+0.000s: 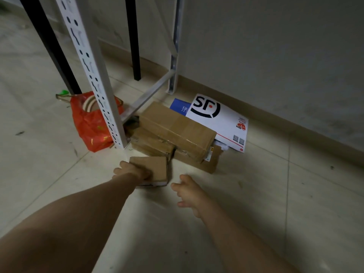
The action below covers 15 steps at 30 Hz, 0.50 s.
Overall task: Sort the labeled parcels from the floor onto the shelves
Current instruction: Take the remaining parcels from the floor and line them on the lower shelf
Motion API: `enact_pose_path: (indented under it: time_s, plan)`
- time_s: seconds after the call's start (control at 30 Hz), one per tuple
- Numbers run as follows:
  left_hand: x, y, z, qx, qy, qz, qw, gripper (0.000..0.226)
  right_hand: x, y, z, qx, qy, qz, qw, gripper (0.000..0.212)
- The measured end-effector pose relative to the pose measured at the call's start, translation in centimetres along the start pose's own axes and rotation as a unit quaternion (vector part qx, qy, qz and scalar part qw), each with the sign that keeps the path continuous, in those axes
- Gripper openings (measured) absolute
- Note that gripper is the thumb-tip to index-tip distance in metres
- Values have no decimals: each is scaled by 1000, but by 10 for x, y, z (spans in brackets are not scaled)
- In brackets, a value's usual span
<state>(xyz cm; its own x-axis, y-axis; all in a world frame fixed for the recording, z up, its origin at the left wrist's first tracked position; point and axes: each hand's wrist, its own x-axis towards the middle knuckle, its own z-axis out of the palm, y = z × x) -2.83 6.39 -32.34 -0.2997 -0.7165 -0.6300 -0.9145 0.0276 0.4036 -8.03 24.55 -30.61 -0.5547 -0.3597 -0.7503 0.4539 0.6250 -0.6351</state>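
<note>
While the long carton [177, 131] is lying at its 12 o'clock, the small parcel [155, 166] is sitting on the floor [256, 184]. The left hand [134, 172] is covering its 8 o'clock corner, grip unclear; the right hand [189, 192], fingers spread and empty, is hovering just off its 4 o'clock.

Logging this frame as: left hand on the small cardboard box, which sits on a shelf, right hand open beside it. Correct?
No: the head view shows the small cardboard box lying on the floor, not on a shelf. The left hand is on it, the right hand open beside it.
</note>
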Motion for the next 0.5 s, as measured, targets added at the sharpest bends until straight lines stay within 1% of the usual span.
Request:
enact_pose_path:
  time_s: [0.07,0.13,0.23,0.3,0.37,0.43,0.5]
  plan:
    - [5,0,2,-8,-18,9,1000,98,4,2,4,12,0,5,1000,72]
    - [8,0,3,-20,-50,33,998,92,10,5,8,28,-3,7,1000,71]
    - [4,1,5,-75,-135,28,988,71,17,7,9,40,-12,4,999,52]
    - [-3,0,6,-117,-184,17,976,61,16,9,5,59,-1,37,998,46]
    - [-10,1,5,-148,-223,3,964,56,11,15,-2,95,1,92,991,51]
    - [-17,6,4,-158,-255,-18,954,49,4,22,-9,123,-14,136,983,65]
    - [-26,12,4,-162,-269,-42,949,52,-1,27,-17,134,-24,151,979,70]
